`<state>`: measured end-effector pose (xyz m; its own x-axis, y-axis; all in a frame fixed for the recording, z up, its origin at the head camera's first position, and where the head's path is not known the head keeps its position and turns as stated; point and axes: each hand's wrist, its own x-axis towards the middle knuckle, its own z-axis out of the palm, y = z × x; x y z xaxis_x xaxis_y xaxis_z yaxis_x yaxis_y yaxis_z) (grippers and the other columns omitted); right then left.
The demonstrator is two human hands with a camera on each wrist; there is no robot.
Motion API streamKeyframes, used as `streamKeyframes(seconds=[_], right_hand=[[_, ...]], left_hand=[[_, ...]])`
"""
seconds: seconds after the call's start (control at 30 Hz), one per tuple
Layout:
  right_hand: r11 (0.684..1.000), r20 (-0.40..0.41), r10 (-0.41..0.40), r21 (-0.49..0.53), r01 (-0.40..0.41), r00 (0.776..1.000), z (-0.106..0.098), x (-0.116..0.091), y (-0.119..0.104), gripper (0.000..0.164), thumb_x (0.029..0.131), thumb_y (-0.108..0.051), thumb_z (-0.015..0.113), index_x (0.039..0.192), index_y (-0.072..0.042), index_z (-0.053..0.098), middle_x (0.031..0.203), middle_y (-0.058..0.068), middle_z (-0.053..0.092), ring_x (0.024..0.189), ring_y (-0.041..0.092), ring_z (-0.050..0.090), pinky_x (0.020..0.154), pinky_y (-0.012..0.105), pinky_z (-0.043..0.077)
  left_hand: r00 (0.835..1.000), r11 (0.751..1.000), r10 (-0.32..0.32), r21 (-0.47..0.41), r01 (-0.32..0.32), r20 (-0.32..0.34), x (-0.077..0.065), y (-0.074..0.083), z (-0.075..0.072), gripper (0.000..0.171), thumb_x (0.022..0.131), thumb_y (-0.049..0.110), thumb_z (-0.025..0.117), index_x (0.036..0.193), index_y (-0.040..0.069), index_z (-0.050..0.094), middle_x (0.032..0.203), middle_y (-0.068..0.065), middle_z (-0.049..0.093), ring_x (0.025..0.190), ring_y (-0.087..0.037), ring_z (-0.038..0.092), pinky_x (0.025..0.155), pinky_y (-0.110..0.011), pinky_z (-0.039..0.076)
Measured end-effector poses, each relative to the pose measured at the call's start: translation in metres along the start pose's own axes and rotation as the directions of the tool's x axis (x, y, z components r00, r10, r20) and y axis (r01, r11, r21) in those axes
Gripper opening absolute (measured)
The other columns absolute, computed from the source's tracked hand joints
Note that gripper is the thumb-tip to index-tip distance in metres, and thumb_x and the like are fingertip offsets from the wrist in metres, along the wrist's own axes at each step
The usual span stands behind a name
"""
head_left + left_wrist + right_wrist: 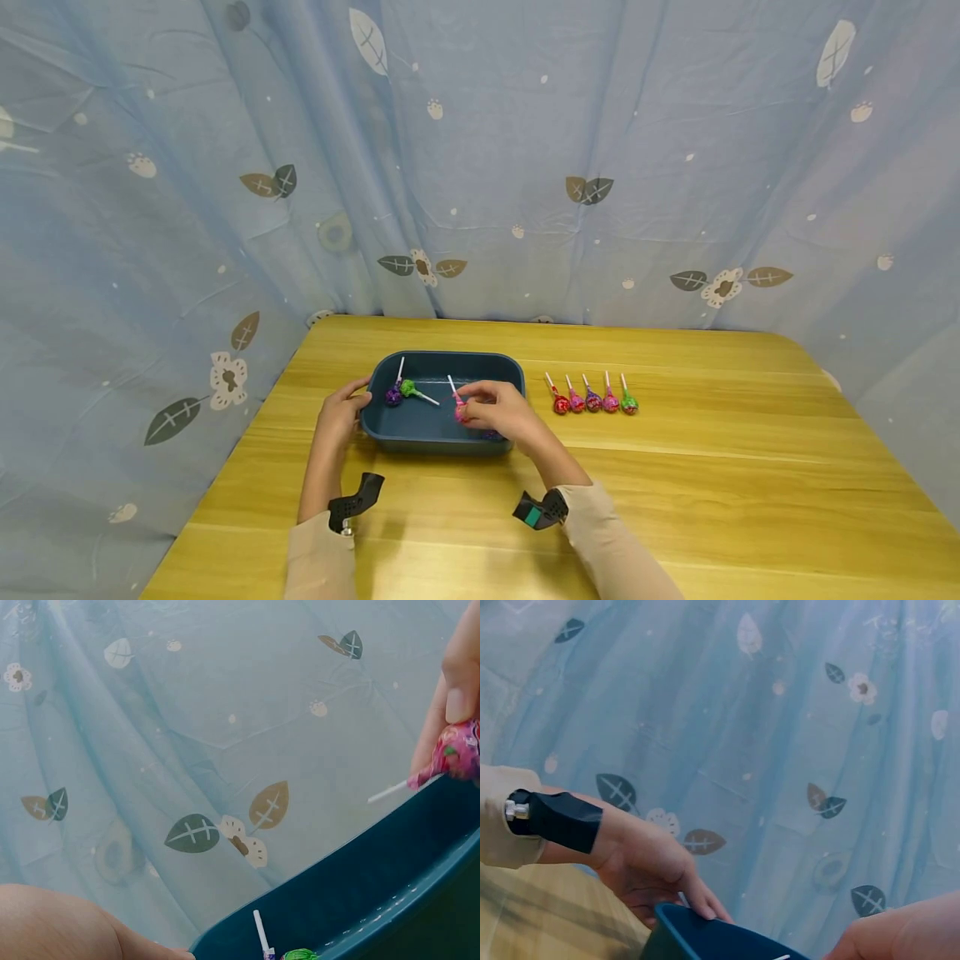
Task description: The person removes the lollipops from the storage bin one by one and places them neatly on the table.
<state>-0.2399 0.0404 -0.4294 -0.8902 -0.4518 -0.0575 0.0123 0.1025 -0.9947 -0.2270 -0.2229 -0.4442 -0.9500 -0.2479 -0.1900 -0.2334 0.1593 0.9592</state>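
Note:
A dark blue rectangular tray [442,446] sits on the table. At its left end my left hand [341,414] grips the rim, thumb over the edge, as the right wrist view also shows. Over the right half of the tray my right hand [498,410] pinches a pink lollipop [460,410] by its wrapped head, its white stick pointing up and back. The same pink lollipop [454,752] shows large in the left wrist view. Inside the tray lie a purple lollipop [393,395] and a green lollipop [408,388]; another dark purple one [492,434] is partly hidden below my right hand.
Right of the tray, several lollipops stand in a neat row, from a red one [561,404] to a green one [629,406], sticks pointing away. The yellow wooden table [712,500] ends at a blue patterned curtain [510,150] behind and at the sides.

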Motion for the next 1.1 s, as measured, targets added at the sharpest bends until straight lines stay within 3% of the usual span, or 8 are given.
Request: streamKeyframes(seconds=[0.2,0.43,0.63,0.93,1.03,1.1], right_hand=[[1.000,-0.026,-0.009,0.018,0.009,1.000,-0.012,-0.004,-0.002,0.034,0.092,-0.004,0.061,0.125,0.005,0.059,0.102,0.016,0.062,0.101,0.038,0.064,0.085,0.041,0.051],[0.996,-0.068,0.026,0.087,-0.020,0.997,-0.026,-0.009,-0.006,0.034,0.093,-0.004,0.062,0.126,0.005,0.059,0.105,0.017,0.064,0.106,0.042,0.060,0.089,0.045,0.048],[0.994,-0.104,0.038,0.105,-0.027,0.994,-0.039,-0.012,-0.007,0.035,0.093,-0.004,0.060,0.127,0.003,0.059,0.113,0.019,0.062,0.108,0.040,0.060,0.090,0.044,0.047],[0.992,-0.143,0.024,0.130,-0.005,0.989,-0.062,-0.017,-0.010,0.037,0.094,0.000,0.058,0.130,0.004,0.057,0.120,0.024,0.058,0.107,0.031,0.062,0.089,0.037,0.049],[0.995,-0.153,0.048,0.092,-0.034,0.987,-0.068,-0.019,-0.010,0.039,0.093,-0.005,0.059,0.132,0.000,0.057,0.123,0.021,0.059,0.108,0.028,0.063,0.076,0.024,0.052],[0.996,-0.165,0.075,0.062,-0.066,0.983,-0.071,-0.020,-0.011,0.041,0.093,-0.009,0.061,0.133,-0.005,0.058,0.122,0.017,0.062,0.109,0.026,0.063,0.056,0.018,0.043]], left_hand=[[1.000,1.000,-0.004,-0.005,0.004,0.002,-0.001,0.000,0.000,0.042,0.103,0.011,0.043,0.144,0.004,0.045,0.134,-0.028,0.050,0.111,-0.038,0.055,0.081,-0.035,0.048],[1.000,1.000,0.004,-0.002,-0.004,0.008,0.000,0.000,-0.001,0.042,0.103,0.010,0.043,0.144,0.004,0.045,0.135,-0.029,0.049,0.114,-0.040,0.054,0.083,-0.037,0.048],[1.000,1.000,0.005,-0.002,-0.005,0.011,0.000,0.000,-0.001,0.042,0.103,0.010,0.043,0.144,0.003,0.044,0.135,-0.029,0.048,0.115,-0.040,0.053,0.086,-0.040,0.048],[1.000,1.000,-0.001,-0.013,0.001,0.007,0.001,0.000,0.000,0.042,0.103,0.010,0.043,0.144,0.004,0.045,0.134,-0.028,0.049,0.114,-0.040,0.053,0.080,-0.034,0.049],[1.000,1.000,-0.003,-0.017,0.003,0.010,0.001,0.000,-0.001,0.042,0.103,0.010,0.043,0.144,0.004,0.045,0.134,-0.029,0.048,0.115,-0.040,0.053,0.083,-0.037,0.049],[1.000,1.000,-0.005,-0.017,0.005,0.011,0.001,0.000,-0.001,0.042,0.103,0.010,0.043,0.144,0.004,0.045,0.135,-0.028,0.048,0.115,-0.040,0.053,0.084,-0.038,0.049]])
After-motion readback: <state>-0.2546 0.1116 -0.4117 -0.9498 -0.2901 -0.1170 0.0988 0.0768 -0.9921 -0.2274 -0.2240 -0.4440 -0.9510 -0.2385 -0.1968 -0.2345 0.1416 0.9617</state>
